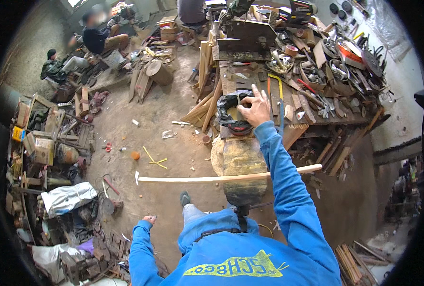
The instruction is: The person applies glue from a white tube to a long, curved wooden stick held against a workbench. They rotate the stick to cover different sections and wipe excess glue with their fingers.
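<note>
My right hand [256, 107] reaches over a container lined with black plastic [223, 108] at the bench edge. Its thumb and forefinger pinch together over the opening, while other fingers stretch up; what lies in the pinch is too small to name. A long pale wooden stick [200, 179] rests crosswise on a worn plank [240, 159], passing beneath my right forearm. Low on the left, beside my body, hangs my left hand [150, 219], its fingers curled; whatever they hold, if anything, is hidden.
Tools and scraps crowd the workbench [281, 124], with a yellow-and-blue hacksaw [281, 102] near my right hand. Wood offcuts lean against its left side. Boxes and clutter line the left wall. Yellow strips [155, 158] and red-handled scissors [107, 147] lie on the floor. People sit far back.
</note>
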Available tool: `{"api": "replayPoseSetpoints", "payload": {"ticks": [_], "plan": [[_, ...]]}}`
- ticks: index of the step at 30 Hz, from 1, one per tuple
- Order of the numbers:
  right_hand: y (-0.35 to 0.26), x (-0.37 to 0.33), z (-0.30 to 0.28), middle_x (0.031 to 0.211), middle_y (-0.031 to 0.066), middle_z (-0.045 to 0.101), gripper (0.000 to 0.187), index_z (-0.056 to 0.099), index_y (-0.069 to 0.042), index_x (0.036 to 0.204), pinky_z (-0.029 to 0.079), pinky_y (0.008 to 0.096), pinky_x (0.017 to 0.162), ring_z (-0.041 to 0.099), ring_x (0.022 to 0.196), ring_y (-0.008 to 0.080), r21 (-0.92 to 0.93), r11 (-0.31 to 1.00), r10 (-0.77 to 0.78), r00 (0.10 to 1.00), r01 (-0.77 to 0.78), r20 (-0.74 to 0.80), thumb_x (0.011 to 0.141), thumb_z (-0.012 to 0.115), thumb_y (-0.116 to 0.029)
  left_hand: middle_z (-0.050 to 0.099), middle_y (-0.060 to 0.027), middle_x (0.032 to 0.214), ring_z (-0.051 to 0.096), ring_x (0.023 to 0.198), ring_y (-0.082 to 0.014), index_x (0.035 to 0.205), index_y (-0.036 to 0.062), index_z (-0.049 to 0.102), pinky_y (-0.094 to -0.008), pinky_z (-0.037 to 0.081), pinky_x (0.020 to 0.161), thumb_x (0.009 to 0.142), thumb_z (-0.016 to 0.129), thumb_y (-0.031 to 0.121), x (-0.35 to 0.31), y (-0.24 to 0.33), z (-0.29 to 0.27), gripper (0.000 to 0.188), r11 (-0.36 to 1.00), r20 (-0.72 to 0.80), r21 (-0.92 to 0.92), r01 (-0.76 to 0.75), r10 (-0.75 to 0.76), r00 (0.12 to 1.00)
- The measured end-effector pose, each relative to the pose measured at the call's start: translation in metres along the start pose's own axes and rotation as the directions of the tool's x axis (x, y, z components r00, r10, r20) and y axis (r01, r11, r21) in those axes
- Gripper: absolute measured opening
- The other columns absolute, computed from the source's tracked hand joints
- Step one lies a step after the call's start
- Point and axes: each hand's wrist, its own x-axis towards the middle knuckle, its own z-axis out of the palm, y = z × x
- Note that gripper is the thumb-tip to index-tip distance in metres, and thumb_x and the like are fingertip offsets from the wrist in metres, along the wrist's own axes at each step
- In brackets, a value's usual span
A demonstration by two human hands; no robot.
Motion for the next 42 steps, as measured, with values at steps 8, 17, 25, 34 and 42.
{"api": "replayPoseSetpoints", "payload": {"ticks": [8,17,25,34,42], "plan": [[0.005,0.006,0.0,0.146,0.0187,0.046,0.024,0.073,-0.01,0.085,0.034,0.0413,0.112,0.042,0.133,0.0394,0.087,0.98,-0.184,0.982,0.18,0.049,0.065,0.072,-0.023,0.072,-0.0109,0.09,0.068,0.081,-0.0186,0.109,0.0043,0.07,-0.0338,0.055,0.072,0.092,0.062,0.032,0.081,-0.029,-0.069,0.034,0.896,-0.275,-0.386,-0.219,0.115,0.955],[0.01,-0.007,0.0,0.144,0.0193,0.043,0.027,0.068,-0.005,0.091,0.032,0.0469,0.113,0.037,0.135,0.0431,0.102,0.939,-0.321,0.943,0.329,-0.085,0.068,0.07,-0.019,0.063,-0.018,0.114,0.06,0.107,-0.0323,0.121,0.0017,0.062,-0.0417,0.05,0.092,0.088,0.051,0.015,-0.022,0.228,-0.166,0.037,0.328,-0.991,0.029,-0.944,0.135,0.017],[0.013,-0.008,0.001,0.144,0.0179,0.044,0.021,0.069,-0.003,0.088,0.034,0.0428,0.112,0.04,0.134,0.0389,0.192,0.934,-0.297,0.954,0.301,-0.05,0.073,0.073,-0.016,0.03,-0.0149,0.155,0.033,0.14,-0.0365,0.147,0.0215,0.041,-0.0455,0.031,0.114,0.09,0.056,0.019,-0.13,0.608,-0.147,0.06,0.27,-0.387,0.525,-0.807,0.92,0.057],[-0.002,-0.014,-0.038,0.143,0.0174,0.049,0.025,0.068,-0.006,0.096,0.033,0.0453,0.112,0.04,0.137,0.0379,0.367,0.875,-0.269,0.947,0.316,-0.173,0.083,0.075,-0.025,0.022,-0.01,0.16,0.035,0.139,-0.0388,0.153,0.0323,0.025,-0.053,0.033,0.11,0.092,0.055,0.026,-0.081,0.632,-0.118,0.069,0.371,-0.342,0.282,-0.885,0.901,0.268],[-0.113,-0.033,-0.148,0.108,0.0147,0.069,0.015,0.059,-0.003,0.108,0.051,0.0342,0.093,0.065,0.103,0.0194,0.798,0.503,-0.445,0.891,0.333,-0.092,0.096,0.061,-0.011,0.031,-0.028,0.151,0.03,0.142,-0.0397,0.152,0.0105,0.026,-0.0364,0.025,0.117,0.095,0.055,0.017,-0.093,0.629,-0.13,0.065,0.513,-0.559,-0.082,-0.854,0.686,0.466]]}}
